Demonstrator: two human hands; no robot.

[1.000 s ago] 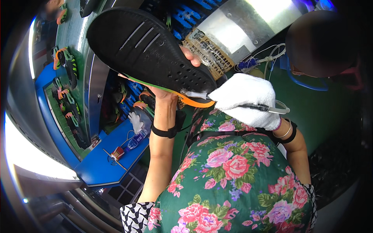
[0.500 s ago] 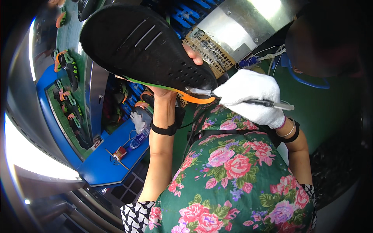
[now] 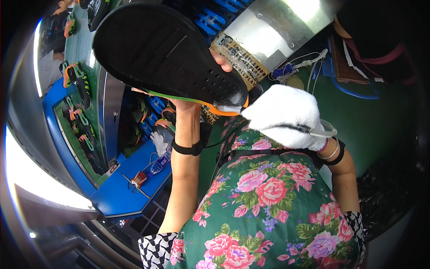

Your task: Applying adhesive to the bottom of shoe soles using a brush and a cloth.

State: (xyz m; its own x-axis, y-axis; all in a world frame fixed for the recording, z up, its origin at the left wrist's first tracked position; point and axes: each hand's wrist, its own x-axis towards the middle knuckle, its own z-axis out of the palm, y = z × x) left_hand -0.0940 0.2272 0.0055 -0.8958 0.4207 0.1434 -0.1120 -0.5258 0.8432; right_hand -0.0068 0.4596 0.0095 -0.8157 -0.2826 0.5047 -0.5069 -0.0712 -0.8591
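Note:
Tilted up before me is a shoe (image 3: 156, 58), its broad black underside facing me and its edge green and orange. My bare left hand (image 3: 184, 106) grips it from beneath, with fingertips showing on the far edge. In my right hand (image 3: 284, 117), gloved in white, is a slim brush (image 3: 230, 108) with a dark handle and a pale flat tip. The tip touches the narrow, perforated end of the sole near the orange rim, where the surface shines. A clear tube (image 3: 330, 131) curves from the brush's rear end beside the glove.
Several colourful shoes rest on a green conveyor (image 3: 96, 179) at left. On a blue shelf (image 3: 121, 197) are a white glove (image 3: 158, 142), a bottle (image 3: 157, 165) and a small red item (image 3: 139, 179). A metal panel (image 3: 268, 33) with taped cardboard (image 3: 239, 58) stands beyond; cables (image 3: 309, 62) hang at right.
The brush and my right hand have shifted slightly left along the sole's narrow end. The tube now bends more sharply. At the upper right, a dark blurred shape has moved, exposing a reddish strap.

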